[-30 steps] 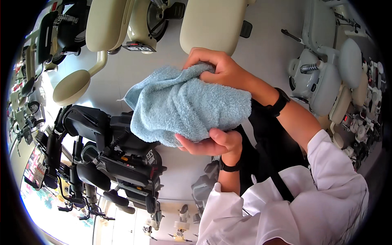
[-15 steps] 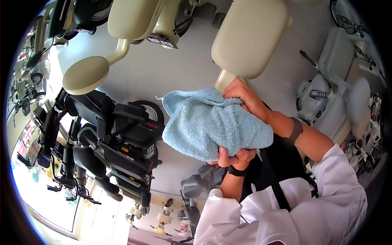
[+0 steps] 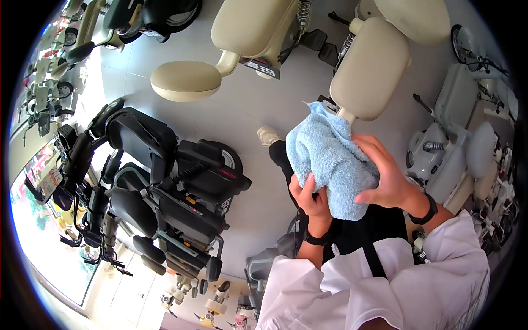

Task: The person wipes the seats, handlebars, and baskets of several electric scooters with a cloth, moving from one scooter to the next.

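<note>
A light blue terry cloth [image 3: 330, 157], bunched and folded over, is held up in front of my body between both hands. My left hand [image 3: 312, 202] grips its lower left side, thumb and fingers pressed into the fabric. On the other side my right hand [image 3: 389, 179] curves around the cloth, fingers along its upper edge and thumb against its lower part. Some fingertips are hidden behind the folds. Just beyond the cloth is the cream seat [image 3: 371, 71] of a scooter.
Black electric scooters [image 3: 187, 203] stand close together on the left. A cream scooter with a round rear pad [image 3: 187, 81] is at the far side, and grey scooters [image 3: 440, 143] line the right. My shoe [image 3: 268, 136] shows on the grey floor [image 3: 247, 118].
The cloth has moved right and is bunched more narrowly. My right hand has shifted from the cloth's top edge to its right side. The view has shifted, and a shoe now shows.
</note>
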{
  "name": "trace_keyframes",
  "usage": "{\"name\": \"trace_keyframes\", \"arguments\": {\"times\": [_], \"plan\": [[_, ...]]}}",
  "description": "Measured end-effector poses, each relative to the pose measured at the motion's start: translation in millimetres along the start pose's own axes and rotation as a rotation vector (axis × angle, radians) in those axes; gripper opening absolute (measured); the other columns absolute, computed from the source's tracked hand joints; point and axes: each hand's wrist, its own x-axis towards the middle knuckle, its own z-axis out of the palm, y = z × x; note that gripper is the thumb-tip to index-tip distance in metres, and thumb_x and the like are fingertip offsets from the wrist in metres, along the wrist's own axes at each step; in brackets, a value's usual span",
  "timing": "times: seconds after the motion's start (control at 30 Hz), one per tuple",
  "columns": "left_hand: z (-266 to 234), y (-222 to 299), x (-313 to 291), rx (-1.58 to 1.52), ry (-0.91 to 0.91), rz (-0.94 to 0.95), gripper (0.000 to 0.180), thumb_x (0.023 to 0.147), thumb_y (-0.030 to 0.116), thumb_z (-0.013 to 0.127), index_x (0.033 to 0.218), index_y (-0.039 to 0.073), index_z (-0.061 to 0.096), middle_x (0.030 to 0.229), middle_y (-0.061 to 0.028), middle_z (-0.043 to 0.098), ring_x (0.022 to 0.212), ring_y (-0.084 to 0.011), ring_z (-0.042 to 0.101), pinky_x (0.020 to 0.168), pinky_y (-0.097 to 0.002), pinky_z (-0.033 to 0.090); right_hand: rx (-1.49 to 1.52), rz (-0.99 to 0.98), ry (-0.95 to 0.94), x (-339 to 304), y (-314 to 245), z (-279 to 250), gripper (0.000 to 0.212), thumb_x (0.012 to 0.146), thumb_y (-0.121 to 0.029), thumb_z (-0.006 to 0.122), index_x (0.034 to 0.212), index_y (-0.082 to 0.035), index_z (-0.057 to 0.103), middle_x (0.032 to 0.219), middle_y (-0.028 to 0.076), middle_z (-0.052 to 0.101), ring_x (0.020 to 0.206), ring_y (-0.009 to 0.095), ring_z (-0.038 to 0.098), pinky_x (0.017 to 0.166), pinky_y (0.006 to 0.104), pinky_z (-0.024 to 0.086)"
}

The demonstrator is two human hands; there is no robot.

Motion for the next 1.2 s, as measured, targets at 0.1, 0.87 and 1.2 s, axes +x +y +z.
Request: {"name": "trace_keyframes", "arguments": {"times": [0.1,0.87,1.2], "plan": [[-32.9,-2.8,43.2,-0.092,-0.030,0.056,0.042,0.086,0.009,0.074,0.123,0.015,0.056,0.115,-0.0139,0.055,0.103,-0.0327,0.062,0.088,-0.0432,0.050,-0.050,0.073,0.017,8.2,-29.0,38.5,0.082,0.070,-0.024,0.083,0.136,0.005,0.044,0.133,0.020,0.049,0.123,0.034,0.051,0.105,0.0407,0.040],[-83.8,-95.9,419.1,-0.093,-0.775,-0.388,0.029,0.099,0.020,0.048,0.111,-0.004,0.061,0.092,-0.0093,0.060,0.088,-0.0184,0.055,0.083,-0.0324,0.044,-0.070,0.199,0.510,294.1,-55.9,154.7,0.053,0.082,-0.039,0.070,0.115,0.003,0.064,0.109,0.019,0.066,0.098,0.034,0.065,0.087,0.0382,0.050],[-60.5,-135.9,450.1,-0.096,-0.983,-0.948,0.038,0.099,0.030,0.057,0.115,-0.004,0.060,0.099,-0.0070,0.065,0.092,-0.0135,0.058,0.084,-0.0301,0.048,0.041,0.371,0.278,337.7,0.8,130.3,0.046,0.079,-0.033,0.071,0.110,0.001,0.067,0.097,0.021,0.069,0.096,0.035,0.065,0.085,0.0402,0.051]]}}
